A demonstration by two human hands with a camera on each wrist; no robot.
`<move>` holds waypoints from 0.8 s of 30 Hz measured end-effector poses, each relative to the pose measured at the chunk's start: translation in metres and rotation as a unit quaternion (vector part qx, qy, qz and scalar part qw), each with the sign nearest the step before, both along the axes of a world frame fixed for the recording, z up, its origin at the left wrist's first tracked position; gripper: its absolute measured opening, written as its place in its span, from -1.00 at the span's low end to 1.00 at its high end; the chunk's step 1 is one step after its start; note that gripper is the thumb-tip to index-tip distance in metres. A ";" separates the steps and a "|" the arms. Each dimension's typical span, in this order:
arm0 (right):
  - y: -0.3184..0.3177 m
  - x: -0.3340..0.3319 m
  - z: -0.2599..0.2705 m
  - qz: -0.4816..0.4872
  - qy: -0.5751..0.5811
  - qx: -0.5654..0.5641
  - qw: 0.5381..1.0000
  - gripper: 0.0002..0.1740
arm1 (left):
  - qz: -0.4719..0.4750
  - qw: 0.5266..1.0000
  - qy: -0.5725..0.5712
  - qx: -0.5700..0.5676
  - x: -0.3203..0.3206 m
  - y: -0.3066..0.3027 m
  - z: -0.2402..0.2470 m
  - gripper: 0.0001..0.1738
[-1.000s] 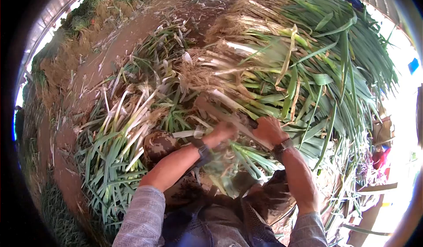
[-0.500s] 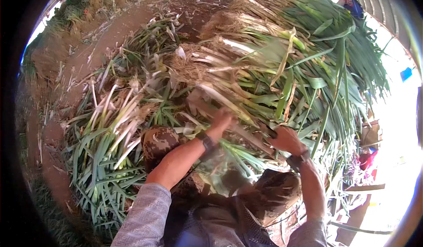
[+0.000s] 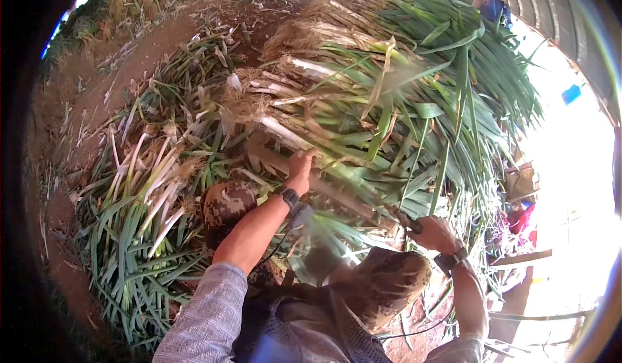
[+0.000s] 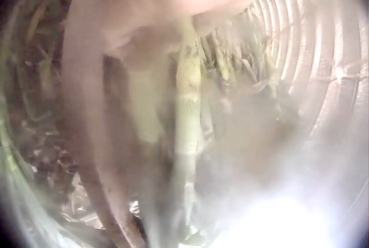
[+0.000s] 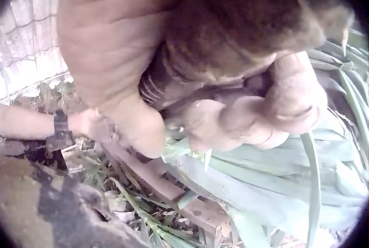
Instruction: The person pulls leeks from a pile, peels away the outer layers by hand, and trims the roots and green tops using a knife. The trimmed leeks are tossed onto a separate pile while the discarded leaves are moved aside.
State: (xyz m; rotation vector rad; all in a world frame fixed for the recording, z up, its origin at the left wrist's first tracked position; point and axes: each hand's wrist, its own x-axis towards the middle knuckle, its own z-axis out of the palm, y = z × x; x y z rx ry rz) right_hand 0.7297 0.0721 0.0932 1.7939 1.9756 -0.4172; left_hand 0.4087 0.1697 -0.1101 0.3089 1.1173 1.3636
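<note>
The left hand [image 3: 300,170] grips a thick leek [image 3: 280,130] just above a long brown bar [image 3: 343,200]; pale stalks [image 4: 188,92] run down from beneath the palm in the left wrist view. To the lower right, the right hand [image 3: 435,235] is curled round a dark handle [image 3: 409,222], beside the green leaves. Ribbing shows on that handle [image 5: 164,83] between thumb and fingers in the right wrist view. Any blade is too blurred to make out.
A large heap of leeks [image 3: 447,84] lies beyond the hands, roots to the left. Another bunch [image 3: 139,214] lies left of a camouflage-covered knee [image 3: 228,206]. Bare soil [image 3: 103,97] stretches at the upper left. A person [image 3: 494,5] is at the upper right.
The hands have moved apart: the left one up and leftward along the leek, the right one rightward and down with the dark handle. The whole head view has shifted too.
</note>
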 end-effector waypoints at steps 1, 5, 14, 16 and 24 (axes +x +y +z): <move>-0.002 0.007 -0.008 0.058 0.031 0.035 0.997 -0.57 | 0.040 0.998 -0.032 0.029 0.002 -0.005 0.012 -0.71; 0.004 0.001 -0.019 0.095 0.076 0.070 0.990 -0.59 | 0.044 0.992 -0.114 0.037 -0.013 -0.014 0.011 -0.67; 0.023 -0.013 -0.053 0.160 0.068 0.119 0.977 -0.61 | 0.040 0.997 -0.061 0.017 -0.049 -0.010 0.000 -0.48; 0.027 -0.023 -0.054 0.159 0.077 0.115 0.977 -0.61 | 0.060 0.998 -0.034 0.007 -0.045 -0.013 0.006 -0.44; 0.056 -0.055 -0.085 0.179 0.119 0.142 0.966 -0.62 | 0.022 0.998 -0.061 -0.025 -0.054 -0.002 -0.010 -0.30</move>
